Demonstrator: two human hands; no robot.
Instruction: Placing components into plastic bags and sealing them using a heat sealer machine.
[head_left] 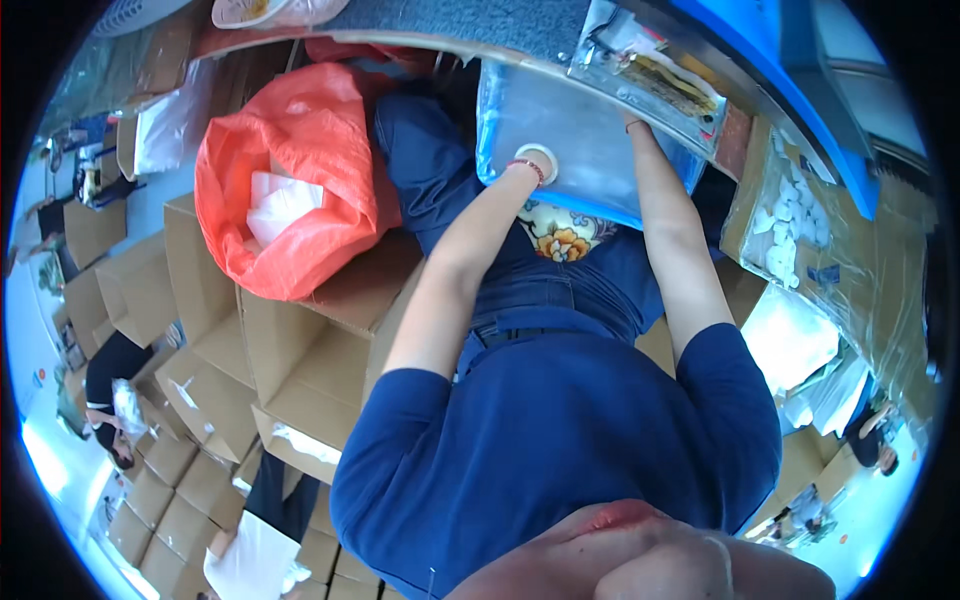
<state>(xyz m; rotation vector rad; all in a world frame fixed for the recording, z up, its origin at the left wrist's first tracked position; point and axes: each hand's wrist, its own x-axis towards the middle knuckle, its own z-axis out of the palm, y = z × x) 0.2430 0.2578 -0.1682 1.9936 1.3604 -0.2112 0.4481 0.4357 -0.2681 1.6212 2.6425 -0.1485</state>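
A blue-edged plastic tub point(610, 212) with a cloudy, whitish inside rests over my lap, partly under the bench's front edge. My left hand point(540, 160), a red beaded bracelet at its wrist, reaches into the left part of the tub. A white round rim point(551, 161) shows about this hand; what it belongs to I cannot make out, and the fingers are hidden. Toward the tub's far right side, my right hand point(634, 121) goes in beneath the bench edge. Its fingers are out of sight behind a clear tray point(690, 118) holding small parts and yellowish strips.
An open red woven sack point(285, 150) with white material inside stands on cardboard boxes point(310, 375) to my left. At right, a carton point(790, 215) holds small white pieces. A blue machine-like frame point(800, 90) rises at far right. Other people are farther off on both sides.
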